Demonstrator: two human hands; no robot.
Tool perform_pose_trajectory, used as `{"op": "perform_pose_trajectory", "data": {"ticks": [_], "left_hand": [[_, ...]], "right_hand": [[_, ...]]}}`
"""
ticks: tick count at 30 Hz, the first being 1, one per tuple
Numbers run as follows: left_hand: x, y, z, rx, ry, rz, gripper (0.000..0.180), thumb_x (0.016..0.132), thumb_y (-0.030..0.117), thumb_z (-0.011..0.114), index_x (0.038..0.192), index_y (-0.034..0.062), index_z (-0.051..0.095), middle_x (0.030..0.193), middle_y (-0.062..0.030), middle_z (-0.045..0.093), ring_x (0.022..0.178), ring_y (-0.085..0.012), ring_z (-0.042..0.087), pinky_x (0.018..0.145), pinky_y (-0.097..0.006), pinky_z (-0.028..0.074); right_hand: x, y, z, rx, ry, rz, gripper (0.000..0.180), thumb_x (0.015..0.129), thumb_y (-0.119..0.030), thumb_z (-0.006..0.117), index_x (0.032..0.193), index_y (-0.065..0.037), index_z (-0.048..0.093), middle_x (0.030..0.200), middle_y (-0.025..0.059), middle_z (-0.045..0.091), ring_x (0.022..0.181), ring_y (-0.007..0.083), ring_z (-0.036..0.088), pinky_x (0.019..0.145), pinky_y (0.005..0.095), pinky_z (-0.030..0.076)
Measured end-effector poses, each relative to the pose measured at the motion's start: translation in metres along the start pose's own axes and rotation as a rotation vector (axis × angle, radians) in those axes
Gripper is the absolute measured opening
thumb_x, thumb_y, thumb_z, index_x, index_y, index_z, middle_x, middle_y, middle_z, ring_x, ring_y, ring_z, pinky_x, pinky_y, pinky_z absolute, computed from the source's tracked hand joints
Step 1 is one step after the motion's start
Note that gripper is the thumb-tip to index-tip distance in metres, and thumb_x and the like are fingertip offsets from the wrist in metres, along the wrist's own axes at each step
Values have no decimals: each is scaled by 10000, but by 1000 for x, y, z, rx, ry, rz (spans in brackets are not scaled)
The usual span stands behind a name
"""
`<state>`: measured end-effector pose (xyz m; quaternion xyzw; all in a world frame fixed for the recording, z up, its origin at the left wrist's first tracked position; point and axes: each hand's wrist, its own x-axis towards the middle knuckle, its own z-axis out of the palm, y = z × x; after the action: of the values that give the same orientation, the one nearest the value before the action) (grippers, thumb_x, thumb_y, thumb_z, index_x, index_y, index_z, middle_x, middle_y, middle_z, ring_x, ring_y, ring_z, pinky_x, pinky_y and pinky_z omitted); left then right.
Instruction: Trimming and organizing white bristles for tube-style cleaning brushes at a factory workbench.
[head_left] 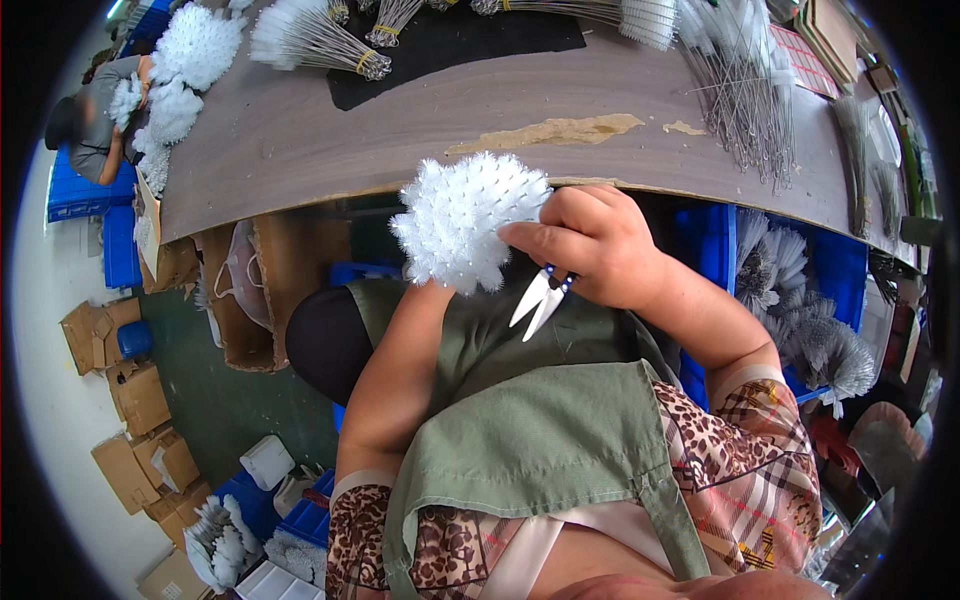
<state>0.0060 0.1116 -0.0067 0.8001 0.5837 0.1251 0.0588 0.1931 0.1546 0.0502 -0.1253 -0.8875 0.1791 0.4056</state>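
Right grip (590, 245) on snips (540, 297), brush head (465, 220)

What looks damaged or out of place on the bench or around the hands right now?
The brown wooden table top has a patch of surface peeled away, with bare pale material showing near its front edge, and a smaller chip beside it. The round white bristle brush head and the small silver snips in the right hand look intact.

Brush workshop: worktable (300, 140) piled with wire brushes (310, 40).
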Motion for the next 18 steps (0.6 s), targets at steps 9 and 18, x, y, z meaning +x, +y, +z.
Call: {"op": "perform_pose_trajectory", "data": {"ticks": [9,18], "left_hand": [[3,-2,-1,-56,32,47,449,708,311,619,1134,177,572,1088,-55,585,995,-266,553,785,-456,419],[2,-2,-6,106,57,113,460,728,308,598,1179,234,540,1175,-16,547,1076,-239,522,838,-487,403]], "right_hand": [[10,5,-1,-124,-272,-101,200,649,-109,675,839,-63,632,685,35,470,597,204,535,524,327,433],[2,2,-4,-58,-205,-40,247,609,-49,693,844,-17,625,662,47,462,549,206,520,506,326,430]]}}
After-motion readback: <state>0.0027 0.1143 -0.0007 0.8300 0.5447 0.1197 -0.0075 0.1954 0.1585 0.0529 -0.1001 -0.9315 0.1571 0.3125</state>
